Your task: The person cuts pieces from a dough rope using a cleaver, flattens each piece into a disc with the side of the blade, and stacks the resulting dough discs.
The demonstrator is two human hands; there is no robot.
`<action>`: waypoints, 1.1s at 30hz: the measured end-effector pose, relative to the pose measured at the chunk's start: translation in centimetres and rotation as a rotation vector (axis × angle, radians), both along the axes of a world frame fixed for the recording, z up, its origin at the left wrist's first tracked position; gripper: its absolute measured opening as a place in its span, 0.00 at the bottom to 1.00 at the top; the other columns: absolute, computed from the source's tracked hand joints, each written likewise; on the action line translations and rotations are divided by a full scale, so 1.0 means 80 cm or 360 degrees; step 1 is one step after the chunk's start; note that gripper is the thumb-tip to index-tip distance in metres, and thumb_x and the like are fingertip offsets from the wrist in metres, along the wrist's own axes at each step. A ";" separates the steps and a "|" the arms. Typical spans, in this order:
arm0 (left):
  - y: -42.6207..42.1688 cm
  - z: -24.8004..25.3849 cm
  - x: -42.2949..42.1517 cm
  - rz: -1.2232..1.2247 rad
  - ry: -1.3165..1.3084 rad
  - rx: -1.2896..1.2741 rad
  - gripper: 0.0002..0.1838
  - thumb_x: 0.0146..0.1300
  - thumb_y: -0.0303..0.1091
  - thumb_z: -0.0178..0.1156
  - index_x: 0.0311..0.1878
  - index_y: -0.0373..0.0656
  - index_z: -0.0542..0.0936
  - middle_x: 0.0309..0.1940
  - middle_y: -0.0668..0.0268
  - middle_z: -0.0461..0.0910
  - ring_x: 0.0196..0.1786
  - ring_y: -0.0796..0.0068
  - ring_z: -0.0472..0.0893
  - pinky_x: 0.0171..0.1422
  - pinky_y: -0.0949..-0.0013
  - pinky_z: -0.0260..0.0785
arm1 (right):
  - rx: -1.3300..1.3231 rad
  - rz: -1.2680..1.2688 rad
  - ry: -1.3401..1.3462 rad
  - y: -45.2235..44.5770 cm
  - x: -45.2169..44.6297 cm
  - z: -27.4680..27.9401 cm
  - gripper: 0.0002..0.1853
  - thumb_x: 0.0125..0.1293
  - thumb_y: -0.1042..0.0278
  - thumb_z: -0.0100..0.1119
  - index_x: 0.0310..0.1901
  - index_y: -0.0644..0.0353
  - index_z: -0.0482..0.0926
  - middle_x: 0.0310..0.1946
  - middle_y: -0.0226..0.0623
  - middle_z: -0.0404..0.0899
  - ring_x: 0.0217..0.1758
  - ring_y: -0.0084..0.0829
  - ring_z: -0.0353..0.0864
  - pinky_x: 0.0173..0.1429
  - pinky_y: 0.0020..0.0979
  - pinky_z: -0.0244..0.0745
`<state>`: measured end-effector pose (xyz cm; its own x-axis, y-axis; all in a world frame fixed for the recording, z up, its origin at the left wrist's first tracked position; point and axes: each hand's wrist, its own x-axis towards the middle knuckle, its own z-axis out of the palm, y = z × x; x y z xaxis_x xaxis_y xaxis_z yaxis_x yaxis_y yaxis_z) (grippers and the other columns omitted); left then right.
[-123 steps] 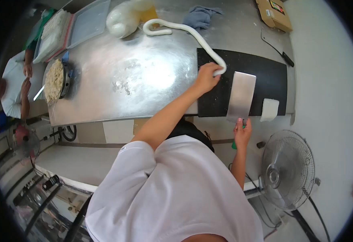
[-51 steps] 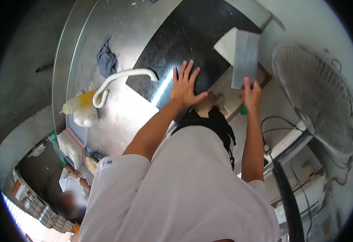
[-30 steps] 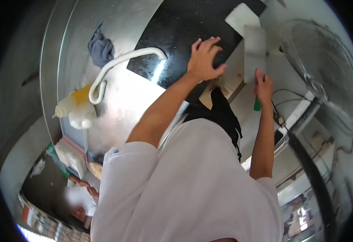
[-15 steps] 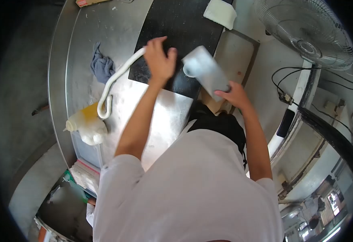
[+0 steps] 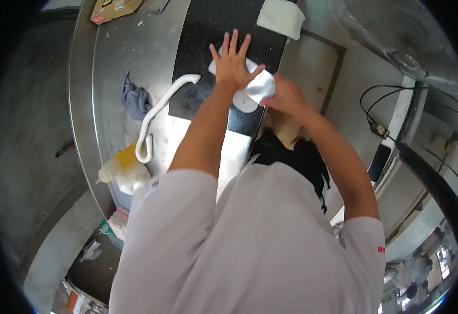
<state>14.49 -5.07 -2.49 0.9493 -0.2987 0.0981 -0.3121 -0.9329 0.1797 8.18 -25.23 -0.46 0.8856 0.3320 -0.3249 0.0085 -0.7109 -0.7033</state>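
My left hand (image 5: 232,65) lies with fingers spread over the blade of a wide metal cleaver (image 5: 261,83), above the black board (image 5: 200,49). My right hand (image 5: 287,97) is closed round the cleaver's handle, which it hides. A round, flat white piece (image 5: 245,102) shows beside the blade, on the board near its front edge. From the board's left edge a long white dough rope (image 5: 160,103) runs onto the metal table (image 5: 115,55) and curls back at its lower end. A folded white cloth (image 5: 281,18) rests at the board's far right corner.
A blue-grey cloth (image 5: 135,97) lies left of the dough rope. Below it are a bottle of yellow liquid (image 5: 118,162) and a white bag (image 5: 133,179). A cardboard box (image 5: 115,9) is at the upper left. A fan (image 5: 404,39) stands at the right, with cables (image 5: 378,128) below it.
My left hand has left the dough rope's end and moved right onto the blade. The rope is shorter on the board than at first. The cleaver has come over the board; the view has turned.
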 end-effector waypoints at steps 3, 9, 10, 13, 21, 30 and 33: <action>0.007 0.000 -0.014 -0.0148 0.0094 0.0047 0.59 0.55 0.76 0.63 0.85 0.60 0.54 0.87 0.56 0.43 0.87 0.47 0.43 0.80 0.20 0.32 | 0.0099 -0.0043 0.0041 0.011 -0.035 0.001 0.41 0.45 0.49 0.86 0.53 0.68 0.75 0.40 0.61 0.85 0.47 0.61 0.86 0.53 0.51 0.81; -0.023 0.017 -0.050 -0.0463 0.0406 0.0109 0.65 0.41 0.82 0.66 0.84 0.69 0.56 0.87 0.57 0.42 0.86 0.39 0.42 0.73 0.11 0.34 | 0.0105 -0.0244 0.0380 0.005 -0.085 -0.007 0.42 0.46 0.49 0.85 0.60 0.57 0.75 0.53 0.56 0.83 0.58 0.57 0.83 0.58 0.50 0.78; -0.024 0.010 -0.039 -0.0472 0.0275 0.0015 0.65 0.40 0.83 0.66 0.84 0.70 0.57 0.87 0.57 0.44 0.86 0.39 0.43 0.72 0.11 0.36 | 0.0096 -0.0330 0.0419 0.005 -0.088 -0.009 0.42 0.46 0.49 0.85 0.61 0.53 0.75 0.56 0.55 0.82 0.61 0.57 0.82 0.59 0.50 0.78; -0.026 0.005 -0.001 -0.0389 0.0101 -0.0036 0.64 0.42 0.80 0.67 0.84 0.68 0.57 0.86 0.59 0.47 0.86 0.42 0.46 0.72 0.11 0.39 | 0.0151 -0.0206 -0.0063 -0.003 -0.042 -0.014 0.42 0.47 0.50 0.84 0.60 0.61 0.74 0.45 0.58 0.86 0.50 0.58 0.86 0.53 0.49 0.81; -0.015 0.005 -0.063 -0.0632 0.0373 0.0062 0.66 0.41 0.86 0.62 0.84 0.66 0.58 0.87 0.60 0.44 0.86 0.35 0.41 0.71 0.08 0.31 | 0.0138 -0.0186 0.0059 0.012 -0.127 -0.025 0.46 0.45 0.42 0.83 0.59 0.66 0.74 0.45 0.61 0.85 0.51 0.62 0.86 0.56 0.53 0.80; -0.025 0.007 0.045 -0.0545 -0.0064 -0.0090 0.62 0.47 0.81 0.64 0.84 0.69 0.55 0.87 0.60 0.46 0.86 0.39 0.43 0.70 0.07 0.36 | 0.0159 -0.0155 0.0059 -0.005 -0.025 -0.016 0.43 0.46 0.45 0.85 0.62 0.55 0.77 0.45 0.55 0.87 0.49 0.56 0.88 0.55 0.48 0.82; -0.013 -0.005 -0.039 -0.0670 0.0159 -0.0040 0.64 0.44 0.83 0.63 0.84 0.69 0.56 0.87 0.61 0.45 0.86 0.35 0.43 0.69 0.06 0.34 | 0.0000 -0.0153 0.0224 0.010 -0.093 -0.007 0.43 0.46 0.47 0.83 0.60 0.65 0.77 0.45 0.58 0.86 0.52 0.58 0.87 0.59 0.49 0.81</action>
<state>11.35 -6.09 -2.92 0.7503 -0.6607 0.0244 -0.6445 -0.7227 0.2496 0.71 -24.41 -1.05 0.8592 0.2477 -0.4478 -0.1580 -0.7038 -0.6926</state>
